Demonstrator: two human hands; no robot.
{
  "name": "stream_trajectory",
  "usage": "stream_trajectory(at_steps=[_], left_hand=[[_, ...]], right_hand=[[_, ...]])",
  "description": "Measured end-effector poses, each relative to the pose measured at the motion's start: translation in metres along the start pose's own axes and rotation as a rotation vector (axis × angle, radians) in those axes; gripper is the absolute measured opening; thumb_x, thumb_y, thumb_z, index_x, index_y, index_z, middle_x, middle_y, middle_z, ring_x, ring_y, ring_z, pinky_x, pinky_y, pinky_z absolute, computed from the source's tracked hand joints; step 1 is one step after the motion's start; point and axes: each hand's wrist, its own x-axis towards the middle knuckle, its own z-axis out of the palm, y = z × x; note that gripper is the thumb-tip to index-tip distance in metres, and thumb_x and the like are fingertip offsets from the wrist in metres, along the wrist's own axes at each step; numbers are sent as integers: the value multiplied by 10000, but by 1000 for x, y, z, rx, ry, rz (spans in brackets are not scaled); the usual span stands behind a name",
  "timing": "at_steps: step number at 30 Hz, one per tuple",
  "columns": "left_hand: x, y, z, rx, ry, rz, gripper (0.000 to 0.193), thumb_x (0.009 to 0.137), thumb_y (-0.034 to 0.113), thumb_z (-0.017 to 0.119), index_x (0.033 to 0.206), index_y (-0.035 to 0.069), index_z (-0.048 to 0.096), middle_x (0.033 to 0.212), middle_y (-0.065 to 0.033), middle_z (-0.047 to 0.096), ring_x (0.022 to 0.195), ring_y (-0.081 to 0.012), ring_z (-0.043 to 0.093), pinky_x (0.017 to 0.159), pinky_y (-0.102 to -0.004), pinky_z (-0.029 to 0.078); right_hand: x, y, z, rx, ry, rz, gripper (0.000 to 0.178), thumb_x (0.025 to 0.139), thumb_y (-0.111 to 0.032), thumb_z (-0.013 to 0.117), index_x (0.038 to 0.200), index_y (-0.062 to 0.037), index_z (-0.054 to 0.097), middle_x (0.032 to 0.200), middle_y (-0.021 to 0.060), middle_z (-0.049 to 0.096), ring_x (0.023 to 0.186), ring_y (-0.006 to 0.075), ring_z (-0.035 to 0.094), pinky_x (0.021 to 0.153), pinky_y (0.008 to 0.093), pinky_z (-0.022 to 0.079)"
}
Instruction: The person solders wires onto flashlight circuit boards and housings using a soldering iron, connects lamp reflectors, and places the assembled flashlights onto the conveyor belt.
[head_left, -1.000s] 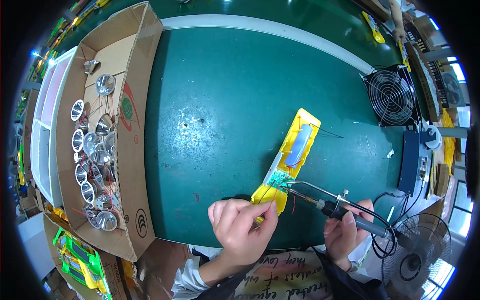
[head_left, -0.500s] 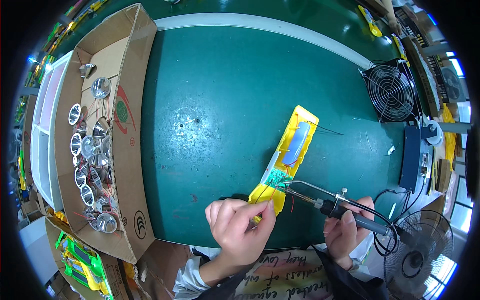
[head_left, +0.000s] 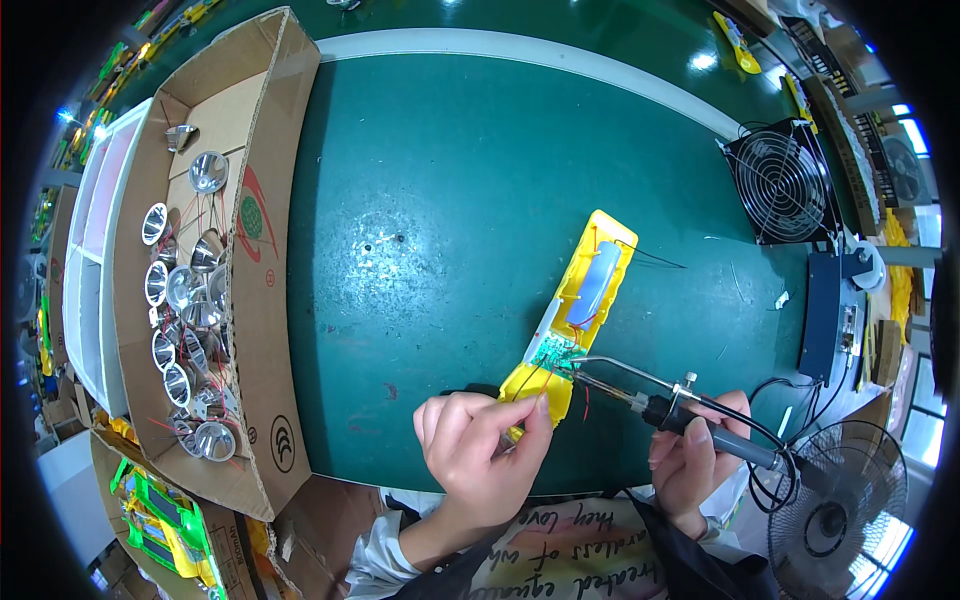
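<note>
A yellow plastic housing (head_left: 617, 240) lies slantwise on the green bench, holding a pale blue cylindrical battery (head_left: 595, 285) and a small green circuit board (head_left: 553, 351). My left hand (head_left: 485, 450) is at the near end of the housing, thumb and forefinger pinched on a thin wire that runs up to the board. In my right hand (head_left: 695, 460) is a soldering iron (head_left: 720, 438) with a thin curved metal feed tube clamped along it. Its tip reaches the board's right side, and whether it touches a joint is too small to tell. A loose red wire hangs beside the housing.
At left, a long cardboard box (head_left: 285, 130) holds several shiny reflectors (head_left: 208, 172) with red wires. A black fan (head_left: 780, 180) stands far right, near a dark blue box-shaped unit (head_left: 822, 310). The iron's cable (head_left: 790, 490) loops beside a round fan (head_left: 835, 510).
The soldering iron's tip has shifted slightly at the board. Both hands keep nearly the same place and grip, and the cardboard box appears a little farther right in view.
</note>
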Motion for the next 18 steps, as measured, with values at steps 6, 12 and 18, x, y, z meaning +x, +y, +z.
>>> stream_trajectory(at_steps=[6,12,18], left_hand=[[-1,-1,0,7,8,2,148,613,20,701,690,95,600,613,11,446,560,-130,382,507,-246,302],[-1,1,0,2,1,2,142,611,25,702,689,93,604,609,8,460,562,-134,399,536,-260,311],[-1,2,1,9,-1,-18,138,610,25,699,685,87,601,611,3,475,569,-140,421,567,-270,329]], right_hand=[[-1,1,1,-18,5,13,255,780,-183,563,859,-9,396,622,103,492,400,104,455,368,192,376],[1,-1,-6,35,15,-134,252,791,-191,527,846,-8,361,563,97,471,375,103,424,360,195,363],[6,8,-13,35,53,-178,196,795,-158,501,848,-19,374,552,106,476,367,101,403,341,170,334]])
